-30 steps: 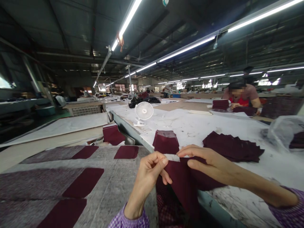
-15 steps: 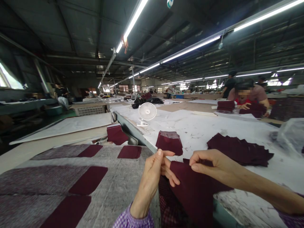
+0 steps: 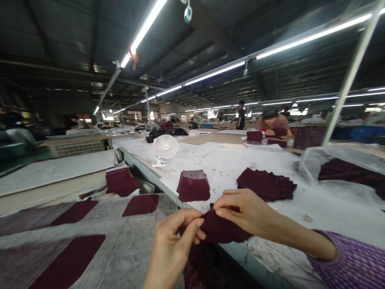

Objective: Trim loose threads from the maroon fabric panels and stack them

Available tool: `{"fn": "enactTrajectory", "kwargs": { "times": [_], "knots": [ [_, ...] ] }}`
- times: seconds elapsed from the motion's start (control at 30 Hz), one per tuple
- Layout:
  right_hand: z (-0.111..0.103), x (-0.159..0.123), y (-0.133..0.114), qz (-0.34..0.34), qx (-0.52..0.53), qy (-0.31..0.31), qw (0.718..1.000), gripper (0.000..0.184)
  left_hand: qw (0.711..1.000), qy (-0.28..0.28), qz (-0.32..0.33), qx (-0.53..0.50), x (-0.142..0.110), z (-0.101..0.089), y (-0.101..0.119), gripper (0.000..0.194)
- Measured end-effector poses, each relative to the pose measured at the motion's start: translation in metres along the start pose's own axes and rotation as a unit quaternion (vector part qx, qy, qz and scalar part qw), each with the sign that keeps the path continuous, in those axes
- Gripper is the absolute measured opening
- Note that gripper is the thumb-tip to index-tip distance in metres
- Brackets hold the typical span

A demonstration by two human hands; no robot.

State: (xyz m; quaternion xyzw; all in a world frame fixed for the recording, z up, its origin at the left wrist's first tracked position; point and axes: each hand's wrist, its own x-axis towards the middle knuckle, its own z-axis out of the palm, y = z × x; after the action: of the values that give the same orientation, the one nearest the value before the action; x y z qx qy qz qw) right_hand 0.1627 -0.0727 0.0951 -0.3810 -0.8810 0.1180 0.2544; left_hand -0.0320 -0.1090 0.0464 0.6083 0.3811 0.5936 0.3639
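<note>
A dark maroon fabric piece [image 3: 221,228] hangs between my two hands over the near edge of the white-covered table. My left hand [image 3: 177,239] is closed in a pinch on its left edge. The thumb and fingers of my right hand [image 3: 240,206] grip its upper edge, and part of that grip is hidden. Just beyond my hands lies a small stack of maroon fabric pieces [image 3: 193,188], with greyish material showing at its far end. Farther right, a fanned pile of dark maroon pieces [image 3: 266,184] rests on the white table cover [image 3: 216,156].
To the left, maroon pieces [image 3: 140,204] lie on a grey cloth-covered surface [image 3: 132,237]. A white fan [image 3: 165,146] stands near the table edge. On the right is a clear plastic bag [image 3: 313,160] with dark fabric. Across the table, a person [image 3: 276,126] handles maroon fabric.
The view has turned right. My left fingers have closed from a loose spread onto the fabric's edge, and the piece, which hung down long, is now lifted and gathered shorter.
</note>
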Motion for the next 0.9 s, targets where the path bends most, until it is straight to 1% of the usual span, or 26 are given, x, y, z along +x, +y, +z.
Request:
{"fn": "enactTrajectory", "kwargs": {
  "times": [0.03, 0.1, 0.17, 0.23, 0.3, 0.37, 0.4, 0.47, 0.57, 0.6, 0.67, 0.73, 0.8, 0.87, 0.9],
  "knots": [
    [0.0, -0.001, -0.002, 0.026, 0.035, -0.02, 0.999, 0.021, 0.999, 0.017, 0.026, 0.019, -0.003, 0.003, 0.001, 0.011],
    [0.0, -0.003, -0.003, 0.074, 0.132, -0.047, 0.987, 0.022, 0.996, 0.042, 0.067, 0.033, -0.009, 0.011, 0.003, 0.006],
    [0.001, -0.001, -0.002, 0.102, 0.209, -0.036, 0.972, 0.026, 0.995, 0.039, 0.091, 0.031, -0.013, 0.021, 0.003, 0.006],
    [0.001, 0.002, 0.004, 0.114, 0.251, -0.013, 0.961, 0.03, 0.994, 0.016, 0.104, 0.029, -0.015, 0.028, 0.001, 0.008],
    [-0.005, 0.008, 0.014, 0.116, 0.279, 0.01, 0.953, 0.026, 0.994, 0.005, 0.101, 0.034, -0.012, 0.032, -0.003, 0.012],
    [-0.017, 0.013, 0.03, 0.113, 0.288, 0.048, 0.95, 0.02, 0.995, 0.005, 0.09, 0.052, -0.006, 0.029, -0.008, 0.02],
    [-0.025, 0.015, 0.041, 0.114, 0.284, 0.075, 0.949, 0.021, 0.994, 0.006, 0.083, 0.066, -0.002, 0.026, -0.012, 0.022],
    [-0.044, 0.017, 0.067, 0.134, 0.273, 0.13, 0.944, 0.023, 0.993, 0.001, 0.066, 0.098, 0.005, 0.019, -0.02, 0.02],
    [-0.069, 0.013, 0.109, 0.186, 0.287, 0.151, 0.928, 0.028, 0.99, -0.013, 0.044, 0.13, 0.015, 0.014, -0.036, 0.018],
    [-0.074, 0.01, 0.122, 0.2, 0.302, 0.151, 0.92, 0.03, 0.989, -0.017, 0.047, 0.137, 0.02, 0.016, -0.041, 0.02],
    [-0.08, 0.004, 0.141, 0.219, 0.334, 0.147, 0.905, 0.032, 0.986, -0.024, 0.067, 0.153, 0.032, 0.024, -0.051, 0.035],
    [-0.083, 0.0, 0.149, 0.224, 0.356, 0.137, 0.897, 0.033, 0.981, -0.031, 0.092, 0.168, 0.05, 0.037, -0.059, 0.052],
    [-0.084, -0.003, 0.144, 0.219, 0.361, 0.116, 0.899, 0.033, 0.981, -0.041, 0.075, 0.176, 0.073, 0.054, -0.064, 0.056],
    [-0.085, -0.003, 0.132, 0.202, 0.357, 0.091, 0.907, 0.031, 0.979, -0.057, 0.058, 0.188, 0.097, 0.07, -0.068, 0.069],
    [-0.086, -0.003, 0.125, 0.19, 0.353, 0.077, 0.913, 0.03, 0.98, -0.076, 0.037, 0.181, 0.108, 0.078, -0.069, 0.075]
  ]
}}
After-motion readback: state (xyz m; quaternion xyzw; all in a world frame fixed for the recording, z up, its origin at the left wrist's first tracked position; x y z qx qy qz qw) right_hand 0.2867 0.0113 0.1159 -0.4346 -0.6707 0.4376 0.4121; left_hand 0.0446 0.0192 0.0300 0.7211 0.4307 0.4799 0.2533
